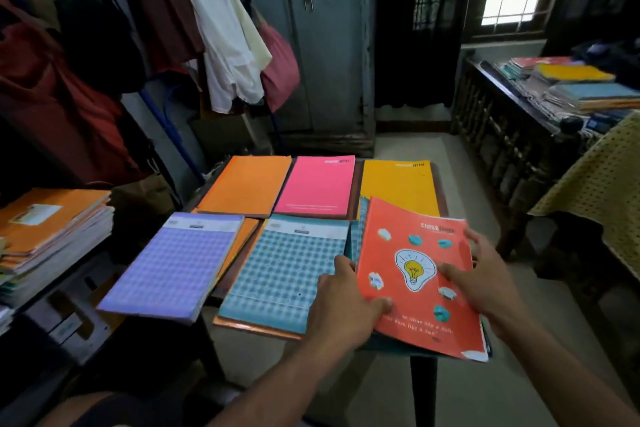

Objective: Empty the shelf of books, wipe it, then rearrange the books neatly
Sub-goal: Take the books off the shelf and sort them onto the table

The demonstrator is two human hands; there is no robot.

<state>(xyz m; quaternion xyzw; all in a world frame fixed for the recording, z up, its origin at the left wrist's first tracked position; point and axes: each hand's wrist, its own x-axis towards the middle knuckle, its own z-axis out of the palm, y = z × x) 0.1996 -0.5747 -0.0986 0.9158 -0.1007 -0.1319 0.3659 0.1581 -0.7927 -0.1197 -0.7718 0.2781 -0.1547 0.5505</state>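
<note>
Right now the red notebook with a light-bulb picture is lying at the near right corner of the counter, on top of other books. The left hand is gripping its left edge, thumb on the cover and fingers curled beside it. The right hand is resting on the cover with fingers spread. Beside it a teal checked notebook and a purple checked notebook are lying; behind are sitting orange, pink and yellow ones. A stack of books is sitting at the left, and clothes are hanging behind.
</note>
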